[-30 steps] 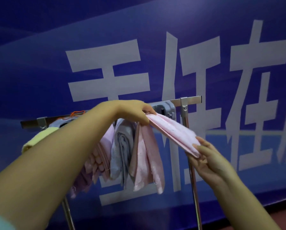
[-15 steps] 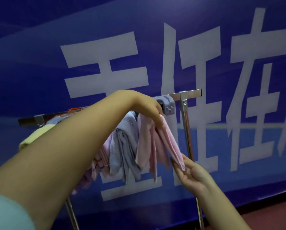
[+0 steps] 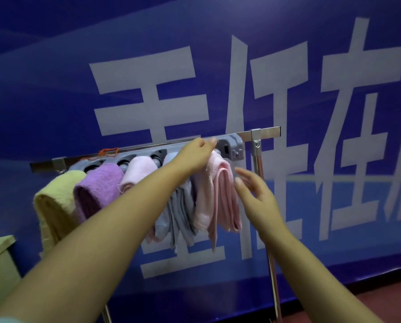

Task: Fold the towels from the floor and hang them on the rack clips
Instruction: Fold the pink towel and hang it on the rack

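Head view: left hand [image 3: 198, 153] fingers pinch pink towel [image 3: 220, 194]; right hand [image 3: 256, 194] fingers spread.

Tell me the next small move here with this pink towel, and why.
Probably let go with the left hand and draw it back. The pink towel already hangs folded from the rightmost end of the clip bar, and the right hand is open beside it, not holding it. I cannot see whether the clip has fully caught it.

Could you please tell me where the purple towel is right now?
In the head view the purple towel hangs from the grey clip rack at left, between the yellow towel and a pale pink towel.
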